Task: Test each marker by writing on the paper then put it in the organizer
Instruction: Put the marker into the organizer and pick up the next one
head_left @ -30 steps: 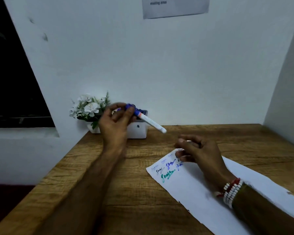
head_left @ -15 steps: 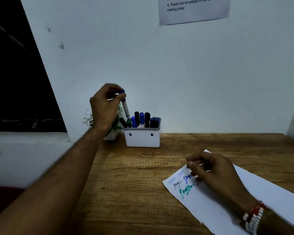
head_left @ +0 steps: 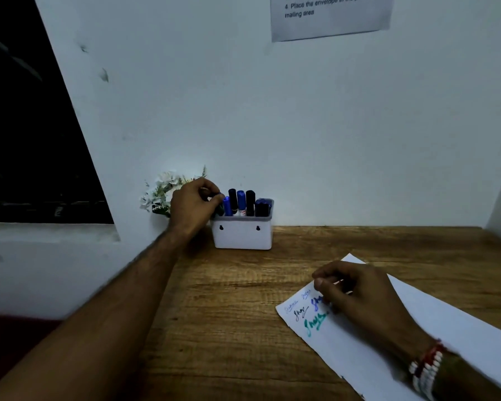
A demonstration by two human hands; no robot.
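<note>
Markers (head_left: 240, 203) stand upright, packed close in a white organizer (head_left: 242, 233), a squat rounded-corner plastic box with a grey rim and two small keyhole-shaped slots on its front face. Caps showing: two blue, two black tall ones, a dark cluster at the right end; one barrel is white with a red band. Organizer sits on the wooden desk (head_left: 229, 314), at the back by the wall (head_left: 272, 125). Desk has a brown, matte surface with visible streaky grain.

Left hand (head_left: 193, 205) is at the organizer's left end, fingertips pinched on the blue cap of a marker (head_left: 219, 198) at the rim; the barrel is hidden behind the fingers, so how deep it sits I cannot tell. Forearm stretches diagonally across the desk's left edge.

Right hand (head_left: 356, 296) rests on the paper (head_left: 417, 337), fingers curled loosely, thumb against fingertips; whether it grips anything I cannot tell. Beaded bracelet (head_left: 425, 371), white and red beads, is on that wrist. Paper is a long white sheet, lying angled, with a slightly ragged left edge; near its top-left corner are scribbles in light blue, black, dark blue and teal.

Small bunch of white flowers (head_left: 164, 192) with green leaves sits just left of the organizer, partly behind the left hand. Printed notice (head_left: 330, 15) is stuck flat on the smooth pale wall.
</note>
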